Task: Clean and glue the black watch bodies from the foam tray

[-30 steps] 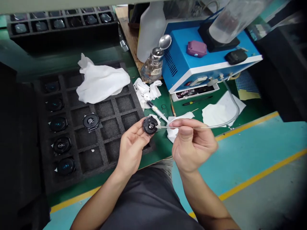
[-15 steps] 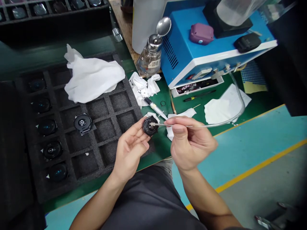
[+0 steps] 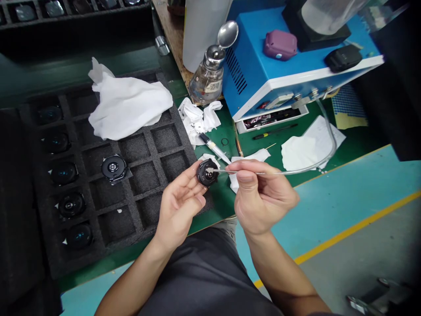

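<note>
My left hand (image 3: 182,205) is closed on a round black watch body (image 3: 207,174), its back with a ringed centre turned up toward me. Between the thumb and fingers of my right hand (image 3: 263,195) is a thin metal suction pen (image 3: 226,171), joined to a clear hose (image 3: 324,153) that runs to the blue machine. The pen's small pale tip lies over the middle of the watch body; whether it touches cannot be made out. A similar watch body (image 3: 113,168) rests face down in the black foam tray (image 3: 128,193) to the left.
Several more watch bodies fill the tray's left column, and a white cloth (image 3: 128,105) covers its far part. Beyond my hands stand a glass bottle (image 3: 207,79) with a metal lid raised and a blue machine (image 3: 256,57). Crumpled tissues (image 3: 197,118) and a syringe (image 3: 215,148) lie on the green bench.
The view has shifted very slightly. Both hands keep the same hold, with the pen's tip still over the watch body.
</note>
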The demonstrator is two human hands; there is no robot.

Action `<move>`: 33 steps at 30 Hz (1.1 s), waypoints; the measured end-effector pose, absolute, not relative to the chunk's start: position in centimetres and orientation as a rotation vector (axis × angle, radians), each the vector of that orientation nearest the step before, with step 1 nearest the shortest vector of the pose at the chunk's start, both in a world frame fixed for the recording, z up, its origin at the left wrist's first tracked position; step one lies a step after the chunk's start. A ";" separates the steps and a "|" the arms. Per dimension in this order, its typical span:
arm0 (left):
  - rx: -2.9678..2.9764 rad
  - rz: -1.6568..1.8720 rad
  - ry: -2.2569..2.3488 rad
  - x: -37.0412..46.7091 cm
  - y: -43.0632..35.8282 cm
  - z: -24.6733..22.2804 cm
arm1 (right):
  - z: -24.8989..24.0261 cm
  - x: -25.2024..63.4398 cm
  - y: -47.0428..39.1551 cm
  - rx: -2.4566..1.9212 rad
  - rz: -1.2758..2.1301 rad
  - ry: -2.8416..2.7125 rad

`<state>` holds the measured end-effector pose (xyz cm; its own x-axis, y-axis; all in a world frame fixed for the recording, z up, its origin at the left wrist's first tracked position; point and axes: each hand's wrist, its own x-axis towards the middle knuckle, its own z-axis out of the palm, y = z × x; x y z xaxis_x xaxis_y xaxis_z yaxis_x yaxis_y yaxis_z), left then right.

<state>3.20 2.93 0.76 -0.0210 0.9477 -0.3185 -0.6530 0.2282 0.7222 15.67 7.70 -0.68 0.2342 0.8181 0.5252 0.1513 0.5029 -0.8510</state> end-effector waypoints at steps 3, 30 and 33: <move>0.421 1.337 0.896 3.2 2.9 0.7 | -0.7 15.6 7.7 -1.005 0.576 -1.292; 0.602 1.346 0.792 3.0 2.4 -0.3 | -0.9 15.8 7.7 -0.934 0.556 -1.303; 0.607 1.347 0.795 3.0 2.4 -0.1 | -0.8 15.9 7.8 -0.918 0.554 -1.311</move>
